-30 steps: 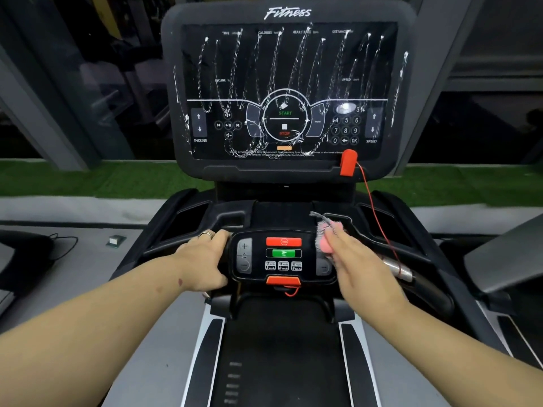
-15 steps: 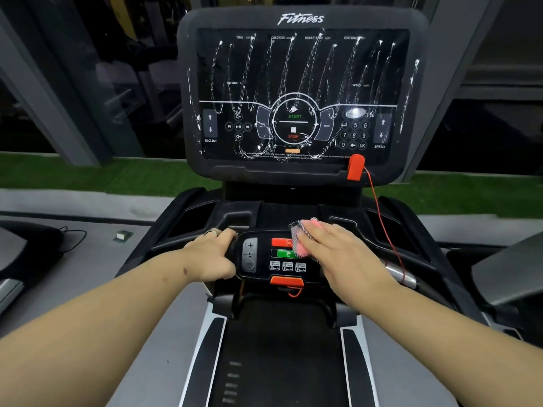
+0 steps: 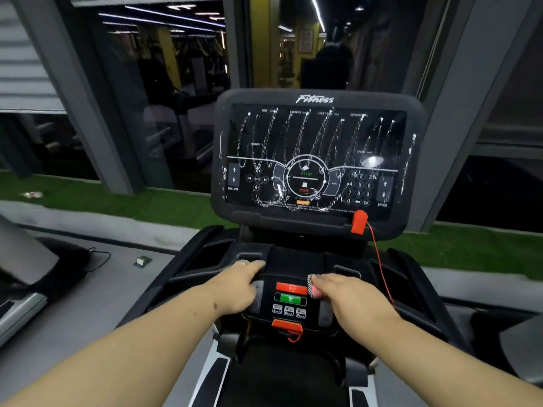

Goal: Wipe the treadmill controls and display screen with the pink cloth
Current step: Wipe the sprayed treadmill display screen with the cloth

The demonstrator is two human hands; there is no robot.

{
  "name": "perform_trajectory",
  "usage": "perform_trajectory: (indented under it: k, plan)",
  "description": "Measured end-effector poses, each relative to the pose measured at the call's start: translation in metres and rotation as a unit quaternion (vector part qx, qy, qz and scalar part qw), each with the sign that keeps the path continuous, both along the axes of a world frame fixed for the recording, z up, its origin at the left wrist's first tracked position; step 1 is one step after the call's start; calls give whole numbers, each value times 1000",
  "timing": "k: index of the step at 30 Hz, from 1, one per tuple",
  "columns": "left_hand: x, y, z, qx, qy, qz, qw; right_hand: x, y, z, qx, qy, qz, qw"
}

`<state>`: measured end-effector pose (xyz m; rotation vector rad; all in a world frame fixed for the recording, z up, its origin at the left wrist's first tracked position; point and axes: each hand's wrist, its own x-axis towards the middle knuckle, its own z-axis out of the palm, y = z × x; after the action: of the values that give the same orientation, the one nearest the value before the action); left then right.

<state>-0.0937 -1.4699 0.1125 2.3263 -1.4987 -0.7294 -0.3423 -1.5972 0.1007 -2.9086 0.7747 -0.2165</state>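
Observation:
The treadmill's small control panel [image 3: 289, 306] carries a red button, a green button and three speed keys. My right hand [image 3: 349, 298] grips the pink cloth [image 3: 313, 288] bunched under its fingers, at the panel's right side. My left hand [image 3: 239, 286], a ring on one finger, holds the panel's left edge, with the thumb near the plus key. Above stands the black display screen [image 3: 316, 160], streaked all over with white foam lines.
A red safety clip [image 3: 359, 222] hangs at the screen's lower right, its red cord [image 3: 382, 268] running down past my right hand. An orange tab [image 3: 287, 326] sits below the panel. Black handrails flank the console. Green turf and glass walls lie beyond.
My right hand with the cloth slid left across the panel, then back to its right side. The camera tilted up, so the console sits lower in view. My left hand kept its hold.

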Motion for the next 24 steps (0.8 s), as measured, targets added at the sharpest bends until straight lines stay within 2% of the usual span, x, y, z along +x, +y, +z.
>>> perform_trajectory:
  k: [4, 7, 9, 11, 13, 14, 16, 18, 19, 24]
  plan:
    - [-21, -7, 16, 32, -38, -10, 999, 2, -8, 20, -5, 15, 45, 999]
    - [-24, -6, 25, 41, -48, -8, 998, 5, -13, 39, 83, -21, 22, 996]
    - [-27, -6, 36, 24, -44, -5, 999, 13, -14, 50, 161, -91, 1, 983]
    - [-35, -10, 52, -18, -22, -11, 1000, 25, -11, 65, 278, -176, -16, 944]
    - [-45, -21, 67, -98, 49, -28, 994, 40, -5, 84, 433, -234, -34, 870]
    - [-48, -29, 72, -147, 97, -24, 984, 48, -4, 92, 479, -254, -35, 839]
    - [-50, -45, 83, -217, 144, 4, 966, 63, -10, 104, 473, -284, -30, 833]
    - [-40, -59, 93, -257, 138, 26, 956, 74, -19, 117, 426, -309, -36, 850]
    - [-31, -66, 97, -268, 137, 34, 953, 79, -24, 123, 423, -324, -43, 845]
    - [34, -89, 109, -219, 198, -7, 955, 107, -63, 145, 478, -387, -95, 783]
